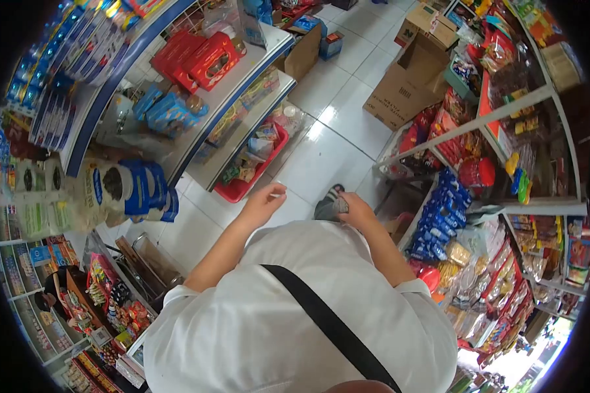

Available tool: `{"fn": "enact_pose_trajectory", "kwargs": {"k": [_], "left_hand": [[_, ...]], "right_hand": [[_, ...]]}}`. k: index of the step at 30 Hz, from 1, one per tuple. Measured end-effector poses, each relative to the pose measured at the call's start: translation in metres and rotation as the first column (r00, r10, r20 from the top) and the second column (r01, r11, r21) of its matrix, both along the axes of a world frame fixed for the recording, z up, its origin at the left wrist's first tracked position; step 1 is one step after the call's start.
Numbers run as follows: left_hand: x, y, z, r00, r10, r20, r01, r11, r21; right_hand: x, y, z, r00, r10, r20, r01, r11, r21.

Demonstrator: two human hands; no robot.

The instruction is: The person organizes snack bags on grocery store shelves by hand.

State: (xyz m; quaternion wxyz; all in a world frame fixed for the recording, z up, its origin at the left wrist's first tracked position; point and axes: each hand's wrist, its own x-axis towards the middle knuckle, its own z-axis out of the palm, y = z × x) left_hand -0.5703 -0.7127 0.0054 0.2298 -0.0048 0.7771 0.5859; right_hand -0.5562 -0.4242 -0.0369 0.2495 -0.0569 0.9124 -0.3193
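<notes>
Shelves [242,98] left of the aisle, racks [505,118] right, cardboard box [406,85] on the floor [328,144] ahead

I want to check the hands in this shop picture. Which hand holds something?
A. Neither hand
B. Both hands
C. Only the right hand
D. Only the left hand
C: the right hand grips a small grey packet, while the left hand shows nothing in it.
</notes>
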Motion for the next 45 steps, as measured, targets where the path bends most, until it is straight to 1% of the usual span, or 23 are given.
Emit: {"fn": "enact_pose_trajectory", "kwargs": {"k": [2,3,4,6,7,8,10,13,15,19,21,23,25,27,28,29,30,32,35,39,42,44,45], "left_hand": [[-0.026,0.01,-0.008,1.0,-0.009,0.019,0.008,0.999,0.043],[-0.043,0.017,-0.004,0.997,0.022,0.075,-0.033,0.989,0.145],[-0.065,0.025,0.01,0.997,-0.082,0.008,0.078,0.971,0.226],[-0.109,0.041,0.052,0.951,-0.27,-0.148,0.306,0.882,0.359],[-0.135,0.054,0.086,0.846,-0.429,-0.317,0.525,0.772,0.358],[-0.165,0.067,0.124,0.688,-0.547,-0.477,0.714,0.625,0.314],[-0.214,0.109,0.183,0.452,-0.613,-0.648,0.891,0.347,0.293],[-0.28,0.161,0.213,0.232,-0.63,-0.741,0.963,0.257,0.083],[-0.318,0.192,0.22,0.188,-0.66,-0.727,0.972,0.234,0.039],[-0.394,0.233,0.225,0.159,-0.635,-0.756,0.966,0.26,-0.015],[-0.434,0.251,0.217,0.13,-0.568,-0.813,0.962,0.27,-0.035],[-0.481,0.265,0.213,0.099,-0.491,-0.865,0.955,0.29,-0.055],[-0.53,0.272,0.209,0.067,-0.402,-0.913,0.943,0.324,-0.074],[-0.582,0.279,0.206,0.003,-0.351,-0.936,0.903,0.402,-0.148],[-0.606,0.284,0.206,-0.028,-0.323,-0.946,0.882,0.438,-0.175],[-0.628,0.289,0.207,-0.013,-0.327,-0.945,0.863,0.473,-0.176],[-0.672,0.297,0.213,-0.018,-0.327,-0.945,0.835,0.514,-0.194],[-0.709,0.31,0.215,-0.026,-0.347,-0.938,0.824,0.523,-0.217],[-0.769,0.321,0.205,0.063,-0.436,-0.898,0.81,0.547,-0.209],[-0.846,0.332,0.159,0.172,-0.472,-0.865,0.795,0.584,-0.161],[-0.904,0.333,0.143,0.265,-0.52,-0.812,0.76,0.631,-0.156],[-0.948,0.337,0.139,0.317,-0.537,-0.782,0.716,0.676,-0.174],[-0.972,0.342,0.133,0.38,-0.553,-0.742,0.743,0.66,-0.111]], "right_hand": [[-0.024,0.016,-0.012,1.0,-0.024,-0.009,0.024,1.0,0.011],[-0.035,0.025,-0.02,1.0,-0.023,-0.007,0.023,1.0,-0.003],[-0.048,0.034,-0.029,1.0,-0.024,-0.007,0.024,1.0,-0.015],[-0.084,0.056,-0.043,1.0,-0.023,0.006,0.023,0.999,-0.027],[-0.101,0.065,-0.047,0.999,-0.021,0.023,0.022,0.999,-0.029],[-0.122,0.077,-0.047,0.999,-0.018,0.041,0.019,0.999,-0.033],[-0.172,0.1,-0.039,0.998,-0.009,0.055,0.008,1.0,0.014],[-0.256,0.133,-0.024,0.999,0.028,0.015,-0.029,0.998,0.058],[-0.312,0.153,-0.015,0.998,0.058,-0.033,-0.056,0.998,0.042],[-0.414,0.172,-0.009,0.993,-0.064,-0.103,0.056,0.995,-0.079],[-0.453,0.177,-0.019,0.985,-0.092,-0.144,0.071,0.986,-0.148],[-0.494,0.18,-0.034,0.993,-0.083,-0.08,0.067,0.981,-0.183],[-0.533,0.183,-0.041,0.997,-0.037,-0.065,0.024,0.983,-0.184],[-0.575,0.206,-0.123,0.991,-0.127,-0.043,0.114,0.967,-0.226],[-0.591,0.214,-0.136,0.986,-0.165,-0.023,0.155,0.96,-0.233],[-0.616,0.22,-0.135,0.981,-0.196,-0.003,0.19,0.955,-0.228],[-0.644,0.23,-0.131,0.975,-0.223,0.02,0.222,0.95,-0.222],[-0.68,0.245,-0.117,0.95,-0.309,0.049,0.312,0.924,-0.22],[-0.734,0.259,-0.1,0.901,-0.428,0.072,0.432,0.868,-0.245],[-0.806,0.279,-0.1,0.854,-0.514,0.079,0.513,0.808,-0.29],[-0.865,0.292,-0.107,0.858,-0.506,0.083,0.505,0.807,-0.306],[-0.907,0.307,-0.117,0.9,-0.429,0.074,0.429,0.847,-0.313],[-0.935,0.317,-0.123,0.914,-0.4,0.061,0.399,0.865,-0.305]]}}
